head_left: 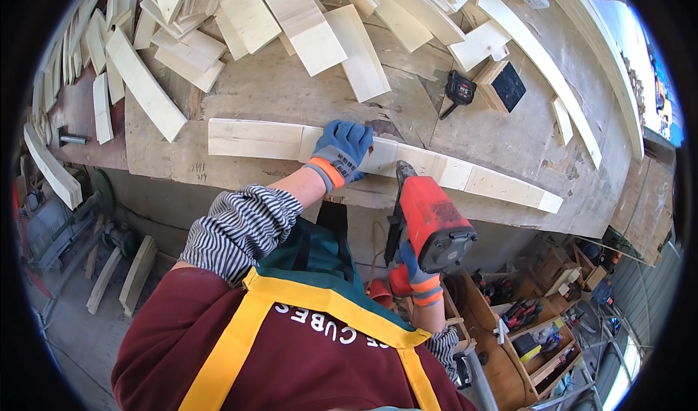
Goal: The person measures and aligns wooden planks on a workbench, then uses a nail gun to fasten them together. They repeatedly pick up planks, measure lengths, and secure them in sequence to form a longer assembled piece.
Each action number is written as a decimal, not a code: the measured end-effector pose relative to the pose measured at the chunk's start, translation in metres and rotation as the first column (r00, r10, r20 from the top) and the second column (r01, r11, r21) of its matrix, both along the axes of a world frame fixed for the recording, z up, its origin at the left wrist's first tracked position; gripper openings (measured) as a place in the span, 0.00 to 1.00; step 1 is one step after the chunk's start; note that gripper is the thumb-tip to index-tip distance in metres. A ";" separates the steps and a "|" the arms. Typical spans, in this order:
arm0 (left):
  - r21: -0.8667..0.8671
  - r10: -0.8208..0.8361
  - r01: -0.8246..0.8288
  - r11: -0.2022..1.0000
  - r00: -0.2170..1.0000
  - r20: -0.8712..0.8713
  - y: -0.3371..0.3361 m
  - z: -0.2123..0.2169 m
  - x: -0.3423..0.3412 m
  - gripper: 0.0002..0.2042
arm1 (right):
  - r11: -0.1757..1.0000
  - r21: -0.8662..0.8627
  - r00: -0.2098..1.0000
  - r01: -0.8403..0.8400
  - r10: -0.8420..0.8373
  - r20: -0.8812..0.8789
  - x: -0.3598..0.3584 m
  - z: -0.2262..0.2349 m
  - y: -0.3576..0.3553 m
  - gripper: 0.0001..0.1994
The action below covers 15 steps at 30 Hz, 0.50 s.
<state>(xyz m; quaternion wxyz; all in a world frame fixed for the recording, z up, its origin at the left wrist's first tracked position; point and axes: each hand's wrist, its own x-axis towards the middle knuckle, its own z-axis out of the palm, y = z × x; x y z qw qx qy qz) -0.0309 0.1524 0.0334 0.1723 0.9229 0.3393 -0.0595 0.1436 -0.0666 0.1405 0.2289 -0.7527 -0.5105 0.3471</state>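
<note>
So my left hand (340, 151), just above centre towards 12, is curled over the curved wooden strip (382, 160), fingers bent tight, pinning it to the desk (254, 100). The strip runs from 10 o'clock round to 3, with joints along it. My right hand (416, 269), down at 5, looks wrapped around the handle of a red nail gun (435, 211), though the tool hides most of the fingers, so I can't tell about the trigger. The nose sits right at the strip's near edge; can't tell if it's touching.

What worries me: that nose is near my left fingers, so a skewed angle or a knot turning a nail could get ugly. Only one hand pins the strip, so recoil might swing the 3 o'clock end and knock a joint out of line.
</note>
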 end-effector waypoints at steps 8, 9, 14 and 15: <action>-0.042 -0.017 0.017 0.999 1.000 -0.004 0.007 -0.002 0.002 0.39 | 0.991 -0.132 0.997 -0.034 0.024 -0.076 0.011 0.000 -0.009 0.22; -0.032 -0.005 0.006 0.999 1.000 0.011 0.005 -0.005 0.002 0.39 | 0.988 -0.147 0.996 -0.040 0.028 -0.088 0.013 0.000 -0.009 0.22; 0.065 0.030 -0.031 0.997 0.999 0.013 -0.002 -0.009 0.004 0.40 | 0.980 -0.190 0.992 -0.064 0.043 -0.117 0.016 0.001 -0.013 0.23; 0.077 0.038 -0.040 0.996 0.999 0.028 -0.003 -0.011 0.004 0.40 | 0.978 -0.195 0.991 -0.070 0.047 -0.122 0.018 0.000 -0.013 0.23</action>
